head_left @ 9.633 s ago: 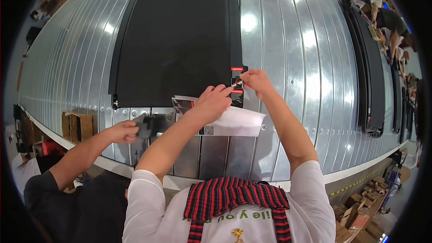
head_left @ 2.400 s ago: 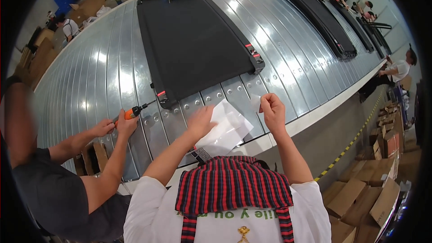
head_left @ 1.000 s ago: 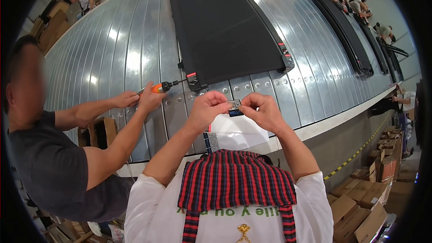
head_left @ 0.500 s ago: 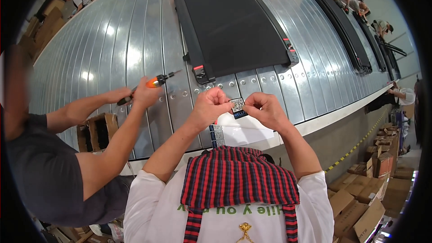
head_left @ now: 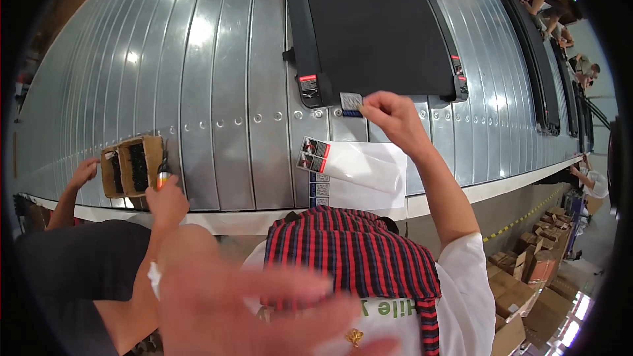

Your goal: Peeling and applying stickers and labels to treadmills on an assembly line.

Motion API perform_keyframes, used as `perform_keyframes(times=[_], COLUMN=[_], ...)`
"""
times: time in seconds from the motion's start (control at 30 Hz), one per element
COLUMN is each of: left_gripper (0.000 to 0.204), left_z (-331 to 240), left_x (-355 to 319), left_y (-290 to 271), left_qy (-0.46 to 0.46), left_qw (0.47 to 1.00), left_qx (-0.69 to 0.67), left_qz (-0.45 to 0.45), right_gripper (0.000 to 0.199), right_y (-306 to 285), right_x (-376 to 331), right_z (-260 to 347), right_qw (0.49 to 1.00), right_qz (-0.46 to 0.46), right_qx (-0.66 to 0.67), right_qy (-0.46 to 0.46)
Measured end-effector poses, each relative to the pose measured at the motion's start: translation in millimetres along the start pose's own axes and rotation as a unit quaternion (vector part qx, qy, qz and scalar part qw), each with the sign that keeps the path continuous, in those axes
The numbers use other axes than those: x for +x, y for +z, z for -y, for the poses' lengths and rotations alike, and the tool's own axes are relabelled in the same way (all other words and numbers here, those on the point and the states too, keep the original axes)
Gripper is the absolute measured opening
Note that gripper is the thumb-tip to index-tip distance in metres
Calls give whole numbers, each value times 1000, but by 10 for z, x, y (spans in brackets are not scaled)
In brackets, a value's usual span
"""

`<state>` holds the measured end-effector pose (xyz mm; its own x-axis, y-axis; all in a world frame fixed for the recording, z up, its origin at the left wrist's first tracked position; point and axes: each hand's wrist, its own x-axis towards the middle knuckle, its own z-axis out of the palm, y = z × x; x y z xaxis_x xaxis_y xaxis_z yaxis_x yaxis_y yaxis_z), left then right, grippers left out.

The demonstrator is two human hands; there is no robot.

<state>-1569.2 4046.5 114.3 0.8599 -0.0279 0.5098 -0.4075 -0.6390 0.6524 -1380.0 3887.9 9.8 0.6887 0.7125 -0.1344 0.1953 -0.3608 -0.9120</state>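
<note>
My right hand (head_left: 397,118) pinches the edge of a small label (head_left: 351,101), white and patterned above with a dark blue band below. It holds this over the metal table, just in front of the near edge of a black cover panel (head_left: 382,33). My left hand (head_left: 257,310) is close to the camera at the bottom, heavily blurred, its fingers stretched apart with nothing visible in them. Between me and the panel lie a white sheet (head_left: 369,194), a strip of dark blue and white labels (head_left: 319,191) and red, black and white labels (head_left: 313,155).
At left a co-worker's hand (head_left: 168,199) grips an orange and black power screwdriver (head_left: 163,175) beside a divided cardboard box (head_left: 125,148) of dark small parts. More long black panels (head_left: 527,53) lie at right, with people beyond. Cartons (head_left: 527,310) stand on the floor at lower right.
My left hand has let go of the label and come back toward the camera. The right keeps the label, now nearer the panel. The co-worker's screwdriver has moved down beside the box.
</note>
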Motion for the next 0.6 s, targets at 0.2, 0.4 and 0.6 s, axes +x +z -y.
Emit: perform_keyframes(times=[0.2,0.4,0.6], left_gripper=[15,20,23], left_z=[382,743,1637], left_x=[52,186,9], left_y=[79,35,489], left_qy=[-68,-92,-271], left_qw=[996,991,951], left_qx=[10,33,-54], left_qz=[-51,-93,-136], right_gripper=[13,12,10], right_y=[110,371,417], right_x=[770,1286,1515], right_z=[-364,-457,-615], right_qw=[997,977,948], right_qz=[-7,11,49], right_qx=[55,170,200], right_qy=[51,131,242])
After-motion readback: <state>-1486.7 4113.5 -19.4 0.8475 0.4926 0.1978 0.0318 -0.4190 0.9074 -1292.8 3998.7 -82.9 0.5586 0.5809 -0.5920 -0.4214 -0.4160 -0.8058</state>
